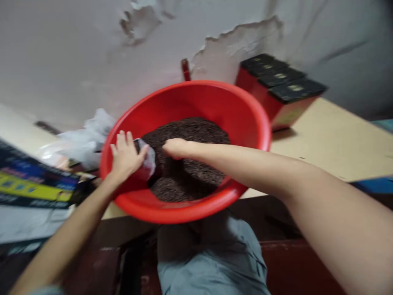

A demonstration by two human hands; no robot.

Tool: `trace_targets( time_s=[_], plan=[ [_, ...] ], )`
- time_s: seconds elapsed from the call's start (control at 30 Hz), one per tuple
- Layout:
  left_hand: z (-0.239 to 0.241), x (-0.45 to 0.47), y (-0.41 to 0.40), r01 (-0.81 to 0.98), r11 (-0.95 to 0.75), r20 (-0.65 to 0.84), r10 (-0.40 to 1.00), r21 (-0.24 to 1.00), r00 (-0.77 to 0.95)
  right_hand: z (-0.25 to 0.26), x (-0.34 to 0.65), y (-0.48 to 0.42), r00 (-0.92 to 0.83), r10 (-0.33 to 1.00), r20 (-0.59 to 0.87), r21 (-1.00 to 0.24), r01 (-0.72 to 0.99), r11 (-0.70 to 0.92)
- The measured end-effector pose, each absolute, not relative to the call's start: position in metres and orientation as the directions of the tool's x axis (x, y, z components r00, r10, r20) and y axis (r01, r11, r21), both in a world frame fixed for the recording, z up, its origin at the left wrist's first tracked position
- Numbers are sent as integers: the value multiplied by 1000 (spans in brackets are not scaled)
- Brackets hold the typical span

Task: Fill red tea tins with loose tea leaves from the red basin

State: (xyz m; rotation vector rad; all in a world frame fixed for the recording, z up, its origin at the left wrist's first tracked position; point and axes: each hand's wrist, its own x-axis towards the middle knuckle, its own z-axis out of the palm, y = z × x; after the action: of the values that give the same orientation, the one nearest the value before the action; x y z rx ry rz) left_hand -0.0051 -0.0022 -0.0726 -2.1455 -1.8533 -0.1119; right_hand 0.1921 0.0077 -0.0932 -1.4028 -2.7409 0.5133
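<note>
A large red basin (pixel 187 214) holds a heap of dark, thin, dry bits like loose tea leaves (pixel 199 131). Against its left inner wall a red box (pixel 141 174) lies tilted, its mouth lined with clear plastic (pixel 150 160) and turned toward the heap. My left hand (pixel 127 157) steadies this box from above, thumb at the lined mouth and fingers spread toward the basin's rim. Over the middle of the heap, just right of the box, my right hand (pixel 176 148) is closed. Its fingertips are hidden, so what it holds does not show.
Several red boxes with black lids (pixel 282 82) stand in a row behind the basin on the right of the pale tabletop (pixel 340 143). Crumpled clear plastic bags (pixel 89 137) and a dark printed package with a yellow stripe (pixel 33 184) lie left. A peeling wall (pixel 92 45) rises behind.
</note>
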Motion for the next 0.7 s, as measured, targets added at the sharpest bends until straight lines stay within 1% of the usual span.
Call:
trace_targets(
  time_s=[0.03,0.07,0.1,0.13,0.17,0.27,0.4,0.5,0.57,0.63,0.7],
  plan=[
    [-68,0,-7,988,-11,208,977,-154,43,-94,193,7,-565,813,-140,-200,820,536],
    [-65,3,-10,990,77,127,990,-122,-62,-95,196,7,-540,831,-135,-120,841,528],
    [-62,5,-10,988,132,20,991,-81,-130,-98,200,8,-535,834,-134,-72,845,530],
    [-60,5,-8,985,167,-70,983,-42,-169,-100,204,11,-521,845,-121,-50,853,519],
    [-59,3,-6,982,188,-102,977,-18,-189,-102,208,15,-516,850,-107,-46,856,515],
    [-56,-2,-3,985,168,-99,981,23,-165,-102,212,21,-485,864,-135,-33,874,485],
    [-57,-6,-16,997,71,-39,997,-6,-71,-94,208,18,-463,877,-131,-55,886,460],
    [-53,-9,-26,995,-66,5,998,-69,66,-89,206,16,-461,885,-71,-97,886,454],
    [-46,-14,-25,970,-221,11,975,-105,224,-87,206,18,-441,897,-29,-171,886,431],
    [-39,-21,-18,915,-389,-29,921,-105,389,-86,206,20,-412,911,0,-322,863,390],
    [-36,-31,-6,847,-530,-106,846,-45,523,-88,204,20,-380,925,-20,-535,786,311]
  ],
)
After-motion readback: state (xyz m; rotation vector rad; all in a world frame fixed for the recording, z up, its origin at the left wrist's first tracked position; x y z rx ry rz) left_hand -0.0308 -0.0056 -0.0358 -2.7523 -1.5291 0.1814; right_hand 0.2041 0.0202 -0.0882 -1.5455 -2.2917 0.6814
